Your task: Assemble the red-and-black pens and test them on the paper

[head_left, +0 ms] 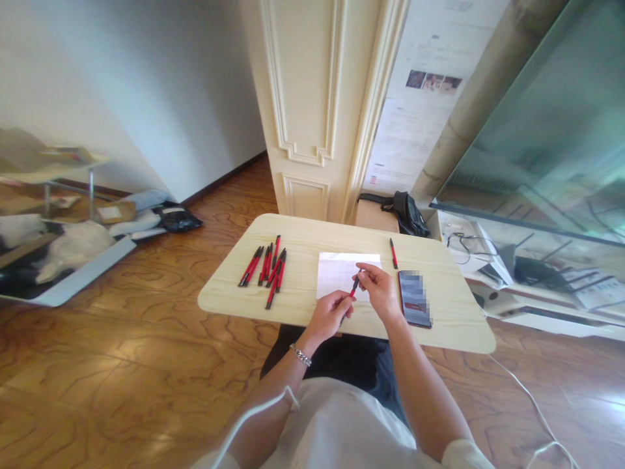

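Both hands grip one red and black pen (356,284) above a white sheet of paper (332,275) on the small table. My left hand (332,314) is closed round the pen's red lower part. At the dark upper end, my right hand (378,286) pinches with thumb and fingers. Several red and black pens (273,267) lie loosely grouped on the table's left side. One more such pen (393,253) lies alone to the right of the paper. A phone (414,299) rests beside my right wrist.
The light wooden table (234,299) has rounded corners and stands over my lap. Behind it are a cream panel (312,189) and a black bag (410,212). A white cable (532,397) trails over the floor at the right. Boxes and packages (73,251) lie at the far left.
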A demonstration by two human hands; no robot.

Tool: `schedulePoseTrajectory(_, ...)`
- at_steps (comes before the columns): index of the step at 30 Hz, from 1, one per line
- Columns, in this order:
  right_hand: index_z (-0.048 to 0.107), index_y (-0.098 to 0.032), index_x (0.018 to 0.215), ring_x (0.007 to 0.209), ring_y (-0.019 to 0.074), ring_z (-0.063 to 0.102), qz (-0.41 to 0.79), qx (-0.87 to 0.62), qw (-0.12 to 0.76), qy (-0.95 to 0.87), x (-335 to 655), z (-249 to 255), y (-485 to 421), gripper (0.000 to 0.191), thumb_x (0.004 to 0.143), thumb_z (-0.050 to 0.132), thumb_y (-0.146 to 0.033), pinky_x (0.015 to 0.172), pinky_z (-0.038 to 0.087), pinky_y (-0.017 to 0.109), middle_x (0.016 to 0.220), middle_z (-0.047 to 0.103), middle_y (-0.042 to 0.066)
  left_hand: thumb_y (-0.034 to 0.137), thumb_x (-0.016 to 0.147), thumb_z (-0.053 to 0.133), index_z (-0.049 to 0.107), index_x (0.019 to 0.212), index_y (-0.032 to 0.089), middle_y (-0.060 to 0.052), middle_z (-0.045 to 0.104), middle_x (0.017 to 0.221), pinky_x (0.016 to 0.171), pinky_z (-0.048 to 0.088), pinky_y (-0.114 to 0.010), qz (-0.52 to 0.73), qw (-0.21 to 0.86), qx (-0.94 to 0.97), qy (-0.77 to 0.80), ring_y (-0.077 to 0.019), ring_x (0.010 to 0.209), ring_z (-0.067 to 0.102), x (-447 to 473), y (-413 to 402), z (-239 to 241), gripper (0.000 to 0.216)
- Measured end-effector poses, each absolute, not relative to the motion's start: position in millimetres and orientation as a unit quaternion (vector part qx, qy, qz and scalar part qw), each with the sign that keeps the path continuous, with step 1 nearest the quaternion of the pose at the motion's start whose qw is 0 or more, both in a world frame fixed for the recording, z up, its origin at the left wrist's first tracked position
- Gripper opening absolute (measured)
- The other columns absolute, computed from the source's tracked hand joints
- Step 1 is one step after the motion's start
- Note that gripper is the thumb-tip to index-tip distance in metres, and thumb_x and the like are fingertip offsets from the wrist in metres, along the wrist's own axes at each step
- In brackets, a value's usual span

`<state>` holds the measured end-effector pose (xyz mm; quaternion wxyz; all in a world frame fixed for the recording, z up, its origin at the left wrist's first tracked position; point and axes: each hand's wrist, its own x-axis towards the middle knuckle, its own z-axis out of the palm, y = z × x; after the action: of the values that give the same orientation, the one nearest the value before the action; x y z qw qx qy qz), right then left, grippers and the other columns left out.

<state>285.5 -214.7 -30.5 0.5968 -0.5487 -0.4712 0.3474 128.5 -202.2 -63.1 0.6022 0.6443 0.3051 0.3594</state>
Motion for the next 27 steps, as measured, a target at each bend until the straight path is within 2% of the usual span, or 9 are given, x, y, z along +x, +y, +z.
schedulePoseTrajectory(2, 0.065, -0.017, 0.102, 0.059, 0.0131, 0.052, 0.327, -0.572, 0.579, -0.48, 285, -31, -216, 0.037, 0.079, 0.059, -0.045, 0.057, 0.044, 0.028, 0.08, 0.068, 0.005, 0.048, 0.086, 0.052, 0.063, 0.087, 0.014, 0.0, 0.059, 0.063, 0.049, 0.037, -0.02, 0.364, 0.598, 0.64, 0.316, -0.0092, 0.054, 0.05, 130, -203, -64, 0.035)
schedulePoseTrajectory(5, 0.067, -0.017, 0.088, 0.058, 0.0139, 0.052, 0.286, -0.61, 0.562, -0.48, 285, -33, -217, 0.035, 0.078, 0.06, -0.05, 0.055, 0.042, 0.028, 0.073, 0.065, 0.004, 0.046, 0.083, 0.057, 0.061, 0.083, 0.015, 0.0, 0.058, 0.064, 0.053, 0.04, -0.02, 0.381, 0.583, 0.636, 0.333, -0.0097, 0.057, 0.051, 132, -203, -65, 0.032)
schedulePoseTrajectory(10, 0.059, -0.019, 0.072, 0.055, 0.015, 0.052, 0.253, -0.666, 0.557, -0.427, 281, -42, -219, 0.038, 0.073, 0.063, -0.057, 0.051, 0.041, 0.027, 0.059, 0.059, 0.001, 0.044, 0.078, 0.064, 0.06, 0.08, 0.016, 0.001, 0.06, 0.068, 0.057, 0.041, -0.021, 0.41, 0.542, 0.641, 0.356, -0.0107, 0.061, 0.053, 133, -203, -67, 0.028)
schedulePoseTrajectory(13, 0.057, -0.019, 0.075, 0.054, 0.0136, 0.053, 0.298, -0.644, 0.575, -0.407, 278, -43, -221, 0.038, 0.073, 0.064, -0.056, 0.05, 0.041, 0.026, 0.065, 0.061, 0.002, 0.044, 0.08, 0.062, 0.061, 0.082, 0.016, 0.001, 0.061, 0.068, 0.058, 0.042, -0.022, 0.394, 0.541, 0.655, 0.35, -0.0114, 0.062, 0.054, 134, -203, -68, 0.028)
schedulePoseTrajectory(18, 0.062, -0.02, 0.1, 0.074, 0.0166, 0.061, 0.38, -0.573, 0.59, -0.425, 279, -35, -224, 0.04, 0.083, 0.052, -0.054, 0.058, 0.045, 0.025, 0.087, 0.067, 0.007, 0.043, 0.087, 0.052, 0.064, 0.089, 0.016, 0.0, 0.061, 0.066, 0.06, 0.043, -0.023, 0.375, 0.563, 0.663, 0.321, -0.0117, 0.062, 0.055, 133, -203, -67, 0.03)
schedulePoseTrajectory(21, 0.064, -0.018, 0.087, 0.07, 0.0154, 0.059, 0.357, -0.587, 0.58, -0.437, 278, -39, -222, 0.036, 0.082, 0.054, -0.052, 0.059, 0.045, 0.025, 0.081, 0.067, 0.006, 0.043, 0.086, 0.054, 0.064, 0.088, 0.016, 0.0, 0.061, 0.067, 0.06, 0.043, -0.023, 0.379, 0.559, 0.662, 0.324, -0.0118, 0.062, 0.056, 133, -203, -68, 0.029)
schedulePoseTrajectory(24, 0.057, -0.018, 0.07, 0.057, 0.0129, 0.053, 0.298, -0.635, 0.575, -0.42, 276, -47, -221, 0.036, 0.076, 0.062, -0.053, 0.055, 0.042, 0.026, 0.065, 0.062, 0.002, 0.043, 0.082, 0.06, 0.063, 0.085, 0.016, 0.0, 0.062, 0.069, 0.058, 0.043, -0.022, 0.391, 0.545, 0.659, 0.34, -0.0115, 0.062, 0.056, 133, -204, -69, 0.028)
schedulePoseTrajectory(27, 0.056, -0.018, 0.071, 0.057, 0.0135, 0.054, 0.307, -0.636, 0.574, -0.414, 273, -48, -222, 0.038, 0.075, 0.062, -0.056, 0.055, 0.043, 0.026, 0.064, 0.061, 0.001, 0.043, 0.084, 0.058, 0.063, 0.088, 0.016, 0.0, 0.062, 0.07, 0.058, 0.042, -0.022, 0.383, 0.554, 0.661, 0.332, -0.0115, 0.062, 0.056, 133, -204, -68, 0.028)
